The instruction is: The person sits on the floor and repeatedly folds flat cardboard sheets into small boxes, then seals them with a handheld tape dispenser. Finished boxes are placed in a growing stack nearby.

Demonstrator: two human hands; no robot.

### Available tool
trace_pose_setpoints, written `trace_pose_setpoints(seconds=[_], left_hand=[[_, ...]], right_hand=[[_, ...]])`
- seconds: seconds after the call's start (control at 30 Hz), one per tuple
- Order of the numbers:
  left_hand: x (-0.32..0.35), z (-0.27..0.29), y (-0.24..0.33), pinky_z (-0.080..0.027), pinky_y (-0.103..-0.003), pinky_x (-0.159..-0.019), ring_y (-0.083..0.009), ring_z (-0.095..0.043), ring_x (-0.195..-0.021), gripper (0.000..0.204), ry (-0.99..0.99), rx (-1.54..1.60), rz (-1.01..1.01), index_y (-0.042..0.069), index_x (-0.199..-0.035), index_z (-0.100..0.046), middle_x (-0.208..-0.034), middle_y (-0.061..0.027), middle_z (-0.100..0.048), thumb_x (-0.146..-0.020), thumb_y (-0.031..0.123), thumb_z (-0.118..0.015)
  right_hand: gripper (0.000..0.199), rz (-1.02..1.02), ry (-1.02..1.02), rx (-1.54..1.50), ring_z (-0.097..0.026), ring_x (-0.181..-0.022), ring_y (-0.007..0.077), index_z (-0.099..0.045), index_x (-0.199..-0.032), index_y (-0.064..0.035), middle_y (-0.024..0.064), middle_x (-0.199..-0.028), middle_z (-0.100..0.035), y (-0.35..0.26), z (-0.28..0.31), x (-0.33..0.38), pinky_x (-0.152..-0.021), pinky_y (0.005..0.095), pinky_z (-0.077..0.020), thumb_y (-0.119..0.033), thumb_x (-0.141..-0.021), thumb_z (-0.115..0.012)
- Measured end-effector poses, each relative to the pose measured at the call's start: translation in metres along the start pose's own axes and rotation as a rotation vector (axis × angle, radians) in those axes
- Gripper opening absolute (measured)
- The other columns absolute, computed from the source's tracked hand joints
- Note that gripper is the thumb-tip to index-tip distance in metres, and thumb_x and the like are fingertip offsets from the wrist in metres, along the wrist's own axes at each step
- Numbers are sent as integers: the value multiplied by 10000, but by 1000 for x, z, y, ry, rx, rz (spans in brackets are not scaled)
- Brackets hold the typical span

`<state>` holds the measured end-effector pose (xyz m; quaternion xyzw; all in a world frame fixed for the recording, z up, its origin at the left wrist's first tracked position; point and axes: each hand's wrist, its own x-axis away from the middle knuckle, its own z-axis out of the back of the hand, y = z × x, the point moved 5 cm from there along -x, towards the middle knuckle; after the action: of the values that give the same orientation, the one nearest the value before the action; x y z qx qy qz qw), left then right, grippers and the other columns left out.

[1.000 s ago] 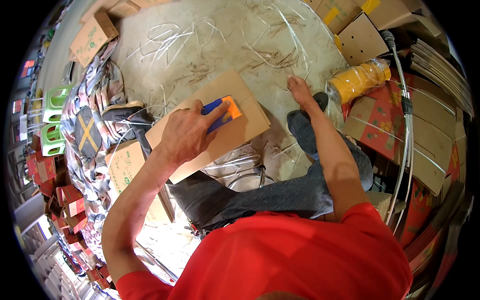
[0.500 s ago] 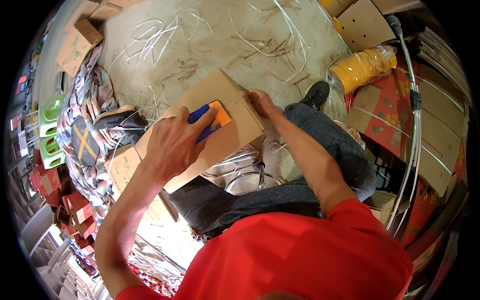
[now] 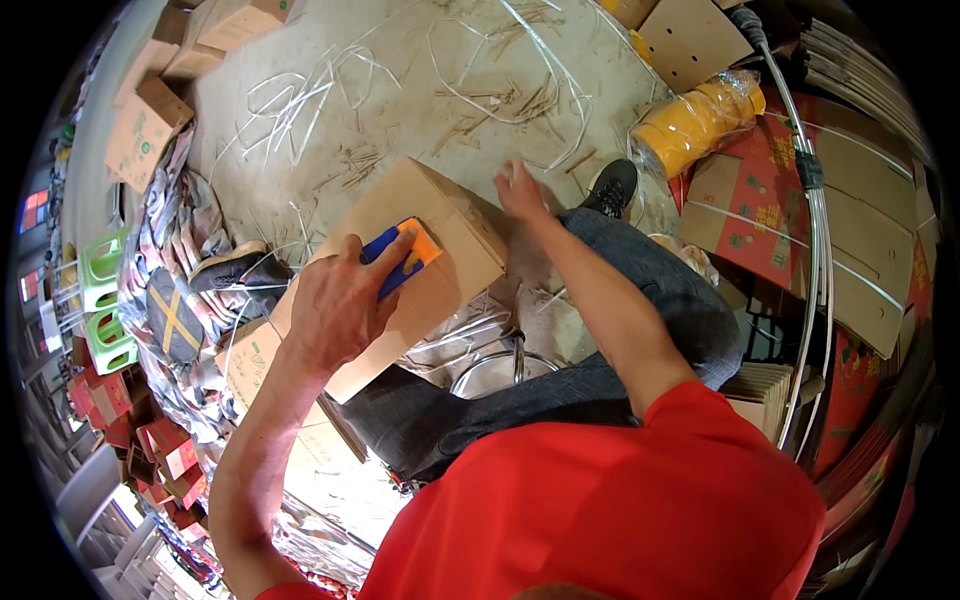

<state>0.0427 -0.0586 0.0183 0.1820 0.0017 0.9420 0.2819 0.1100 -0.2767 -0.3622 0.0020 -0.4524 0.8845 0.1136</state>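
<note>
The left hand (image 3: 340, 305) lies over a blue-and-orange tool (image 3: 402, 255), its fingers closed around the blue part and the index finger stretched forward onto the orange end, probably to steer it and press it down. The tool sits on the upper face of a brown carton (image 3: 430, 295), toward the far right edge, so the same grip likely steadies the box as well. The carton lies slantwise in front of the person, its near edge beside the left thigh (image 3: 395, 410), which may help keep it in place; what bears its weight underneath cannot be told. The knees are set wide, one dark shoe (image 3: 612, 188) planted to the right on the floor (image 3: 450, 60), which seems to leave room for both arms.

The right hand (image 3: 520, 192) hangs just beyond the carton's far right side, fingers loosely spread, with nothing visible in them.

Half a second ago that hand was at the carton's right edge; now it stands apart from it. The left hand keeps its grip, and the tool stays at about the same spot on the carton, while the whole view has shifted slightly
</note>
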Motion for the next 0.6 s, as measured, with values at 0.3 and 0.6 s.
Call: trace_pose_setpoints(seconds=[0.3,0.6], left_hand=[[0,-14,-5,-553,-434,-653,-345,-669,-763,566,11,22,-42,223,-1393,-576,-1018,-136,-626,-856,212,-754],[3,-9,-4,-507,-400,-585,-289,-669,-682,538,111,71,13,152,-1377,-591,-820,-132,-614,-861,185,-740]], right_hand=[[601,141,-587,-688,-296,-1561,284,-441,-1561,-16,184,-1660,-357,-142,-17,-4,-1268,382,-228,-418,-1116,-409],[638,-145,-663,-512,-350,-1518,340,-446,-1543,-14,192,-1621,-413,-49,-82,-9,-1247,422,-266,-471,-1102,-387]])
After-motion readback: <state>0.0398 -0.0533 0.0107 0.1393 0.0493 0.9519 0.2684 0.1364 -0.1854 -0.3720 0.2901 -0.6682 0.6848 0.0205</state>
